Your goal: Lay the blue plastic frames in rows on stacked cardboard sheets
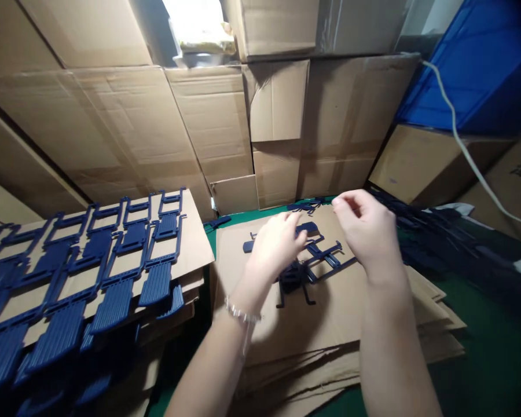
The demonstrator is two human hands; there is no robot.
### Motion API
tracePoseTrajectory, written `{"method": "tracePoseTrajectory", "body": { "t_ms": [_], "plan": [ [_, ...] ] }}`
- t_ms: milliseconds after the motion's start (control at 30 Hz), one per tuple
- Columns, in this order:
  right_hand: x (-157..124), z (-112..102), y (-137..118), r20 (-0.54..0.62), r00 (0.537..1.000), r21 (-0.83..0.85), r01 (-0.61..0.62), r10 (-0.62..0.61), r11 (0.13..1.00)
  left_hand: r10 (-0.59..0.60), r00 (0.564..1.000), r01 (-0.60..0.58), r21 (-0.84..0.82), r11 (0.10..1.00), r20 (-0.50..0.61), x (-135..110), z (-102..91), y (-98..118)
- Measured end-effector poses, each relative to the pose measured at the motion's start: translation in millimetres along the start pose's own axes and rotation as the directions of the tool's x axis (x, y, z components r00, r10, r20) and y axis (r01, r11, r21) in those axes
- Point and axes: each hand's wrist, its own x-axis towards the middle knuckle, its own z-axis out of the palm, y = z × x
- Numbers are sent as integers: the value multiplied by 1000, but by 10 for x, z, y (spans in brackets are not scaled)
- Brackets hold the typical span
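Note:
My left hand [276, 243], with a bracelet at the wrist, reaches over a small group of dark blue plastic parts on a cardboard sheet [325, 324]. Its thumb and index finger are apart, and I see nothing between them; whether it touches the parts is hidden. Beneath and beside it lie a dark blue frame piece [323, 255] with hooked ends and a flat blue piece [307, 227]. Raised to the right of these, my right hand [367, 231] has its fingers curled in and the thumb against them. What it holds, if anything, cannot be made out.
On the left, rows of dark blue chair-shaped plastic frames [132, 237] lie on stacked cardboard [195, 249]. More dark parts [434, 231] are heaped at the right on the green surface [495, 313]. Cardboard boxes [208, 116] wall the back; a white cable [460, 139] hangs right, near a blue crate [481, 69].

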Motion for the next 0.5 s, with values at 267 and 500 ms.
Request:
{"method": "tracePoseTrajectory", "body": {
  "t_ms": [267,500],
  "plan": [
    [107,413,538,656,688,-210,-229,311,950,-270,890,233,142,962,368,432,850,-642],
    [159,510,608,703,608,-338,-170,368,926,-300,934,282,116,952,196,469,1213,-30]
  ]
}}
